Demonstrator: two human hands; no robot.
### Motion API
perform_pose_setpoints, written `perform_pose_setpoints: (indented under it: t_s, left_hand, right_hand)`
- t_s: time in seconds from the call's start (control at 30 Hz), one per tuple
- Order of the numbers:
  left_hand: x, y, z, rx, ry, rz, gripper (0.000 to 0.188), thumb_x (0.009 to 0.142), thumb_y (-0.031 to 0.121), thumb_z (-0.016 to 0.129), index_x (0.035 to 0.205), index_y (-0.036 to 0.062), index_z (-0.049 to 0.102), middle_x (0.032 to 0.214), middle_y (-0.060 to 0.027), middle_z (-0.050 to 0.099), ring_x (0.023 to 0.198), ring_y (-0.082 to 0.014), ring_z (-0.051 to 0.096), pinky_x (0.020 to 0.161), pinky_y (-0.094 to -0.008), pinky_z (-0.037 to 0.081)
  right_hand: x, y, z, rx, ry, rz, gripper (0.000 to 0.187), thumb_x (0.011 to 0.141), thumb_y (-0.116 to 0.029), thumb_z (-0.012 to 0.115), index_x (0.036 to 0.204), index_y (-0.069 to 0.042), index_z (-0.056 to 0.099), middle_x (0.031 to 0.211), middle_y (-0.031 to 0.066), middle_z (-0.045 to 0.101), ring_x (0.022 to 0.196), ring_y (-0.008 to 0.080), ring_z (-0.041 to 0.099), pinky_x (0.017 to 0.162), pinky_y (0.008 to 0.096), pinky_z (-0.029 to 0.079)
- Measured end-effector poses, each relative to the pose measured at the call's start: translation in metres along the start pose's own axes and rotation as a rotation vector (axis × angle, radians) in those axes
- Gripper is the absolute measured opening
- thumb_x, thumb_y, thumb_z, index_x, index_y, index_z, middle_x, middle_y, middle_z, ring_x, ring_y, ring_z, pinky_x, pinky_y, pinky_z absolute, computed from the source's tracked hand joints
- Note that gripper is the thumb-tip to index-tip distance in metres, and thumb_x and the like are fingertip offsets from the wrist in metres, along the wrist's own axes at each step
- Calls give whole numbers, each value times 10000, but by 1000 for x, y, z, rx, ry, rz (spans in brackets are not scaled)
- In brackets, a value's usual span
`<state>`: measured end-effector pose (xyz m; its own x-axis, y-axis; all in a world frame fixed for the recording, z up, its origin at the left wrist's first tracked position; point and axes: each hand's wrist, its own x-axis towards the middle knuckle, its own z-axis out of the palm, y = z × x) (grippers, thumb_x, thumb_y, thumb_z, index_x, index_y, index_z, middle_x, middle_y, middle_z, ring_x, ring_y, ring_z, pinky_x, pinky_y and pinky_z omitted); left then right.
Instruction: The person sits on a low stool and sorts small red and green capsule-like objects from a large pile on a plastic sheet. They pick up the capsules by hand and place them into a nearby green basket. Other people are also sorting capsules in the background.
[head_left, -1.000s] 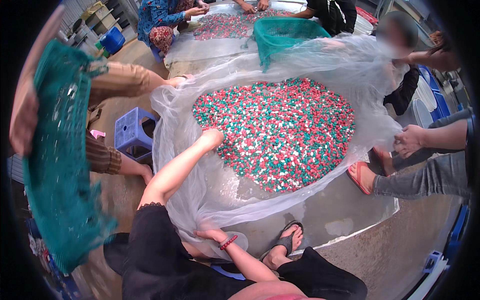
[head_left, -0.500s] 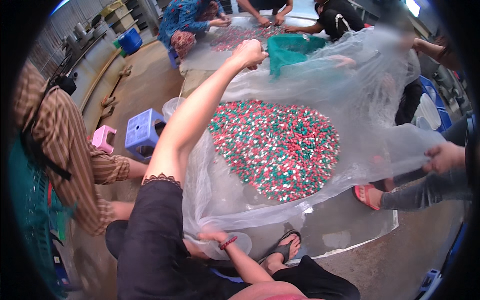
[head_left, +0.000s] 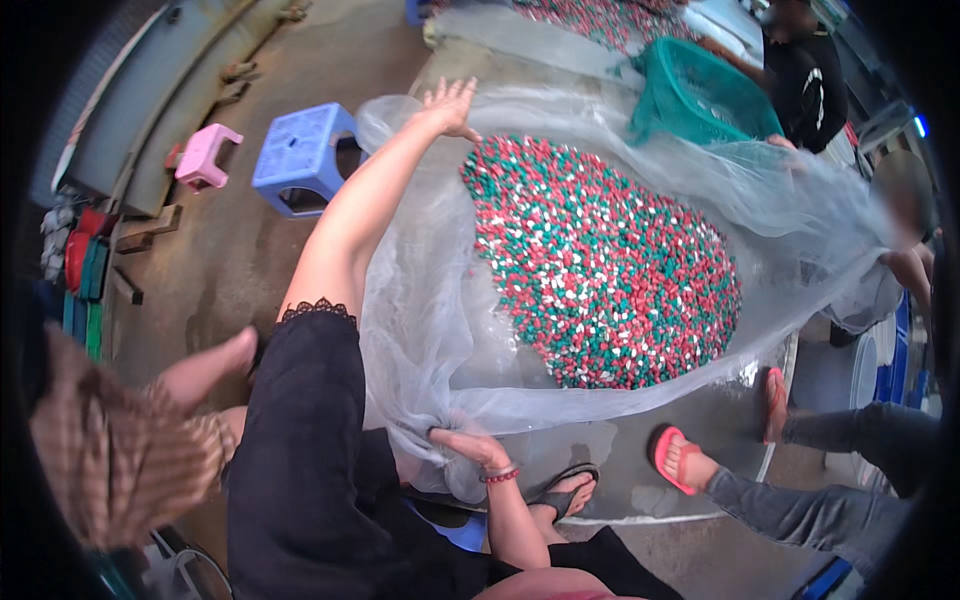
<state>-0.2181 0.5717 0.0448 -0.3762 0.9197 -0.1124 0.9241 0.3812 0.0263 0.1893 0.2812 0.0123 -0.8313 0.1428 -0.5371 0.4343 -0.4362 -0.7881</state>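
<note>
My left arm reaches far out, and my left hand (head_left: 448, 108) is open, fingers spread, over the upper left part of a sheer white net (head_left: 410, 290). Nothing shows in that hand. Beside it lies a wide heap of small red, green and white capsule-shaped pieces (head_left: 610, 270), spread on the net. Close to my body, my right hand (head_left: 472, 446), with a red bead bracelet at the wrist, has its fingers stretched out against the net's bunched near-left corner. Some of the net hangs below that hand.
A green plastic basket (head_left: 705, 95) stands beyond the heap, near a person in black. At the right, another person's feet in red sandals (head_left: 680, 460) stand near the net. A blue stool (head_left: 308, 158) and a pink stool (head_left: 207, 157) stand left. A person's striped clothing (head_left: 120, 440) is at lower left.
My left hand has gone from closed fingers to spread ones. The view has shifted, and the heap appears larger. My right hand's fingers now look straighter at the net's corner.
</note>
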Motion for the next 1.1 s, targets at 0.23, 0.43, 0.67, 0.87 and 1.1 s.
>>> perform_pose_setpoints:
  t_s: [0.23,0.43,0.67,0.87,1.1]
  left_hand:
    - [41,-7,99,111,46,21,1273,539,419,820,1420,302,-91,1493,-122,91,1361,-380,74,1036,-627,118]
    - [65,-70,164,-103,-439,-209,1012,625,411,779,1404,285,146,1458,-111,235,1325,-404,199,931,-718,190]
    - [-19,-19,115,443,-150,-111,517,743,376,635,1191,132,549,1358,-163,368,1287,-376,259,893,-733,237]
    - [-17,-36,67,27,-493,131,507,726,298,635,1129,5,546,1015,-176,616,930,-324,603,870,-460,436]
    - [-176,55,-89,-581,-617,241,594,642,11,641,1202,-26,446,934,-131,604,768,-194,616,599,-301,536]
  right_hand:
    - [-16,97,14,-340,75,-58,420,796,-250,539,1134,0,540,991,198,606,878,284,583,791,339,455]
    - [-43,70,11,-356,132,209,411,724,-194,548,1091,-9,544,815,223,607,711,321,597,643,410,463]
    - [-28,-40,10,1427,-144,72,885,792,-626,430,1348,40,259,1393,221,255,1239,361,299,1025,429,260]
    - [-15,17,34,2269,-31,897,920,775,-606,514,1415,-57,145,1438,157,231,1321,276,206,1067,370,182]
    - [-110,108,-39,845,784,-348,521,900,-360,482,1292,-39,358,1248,87,448,1115,166,453,953,330,327]
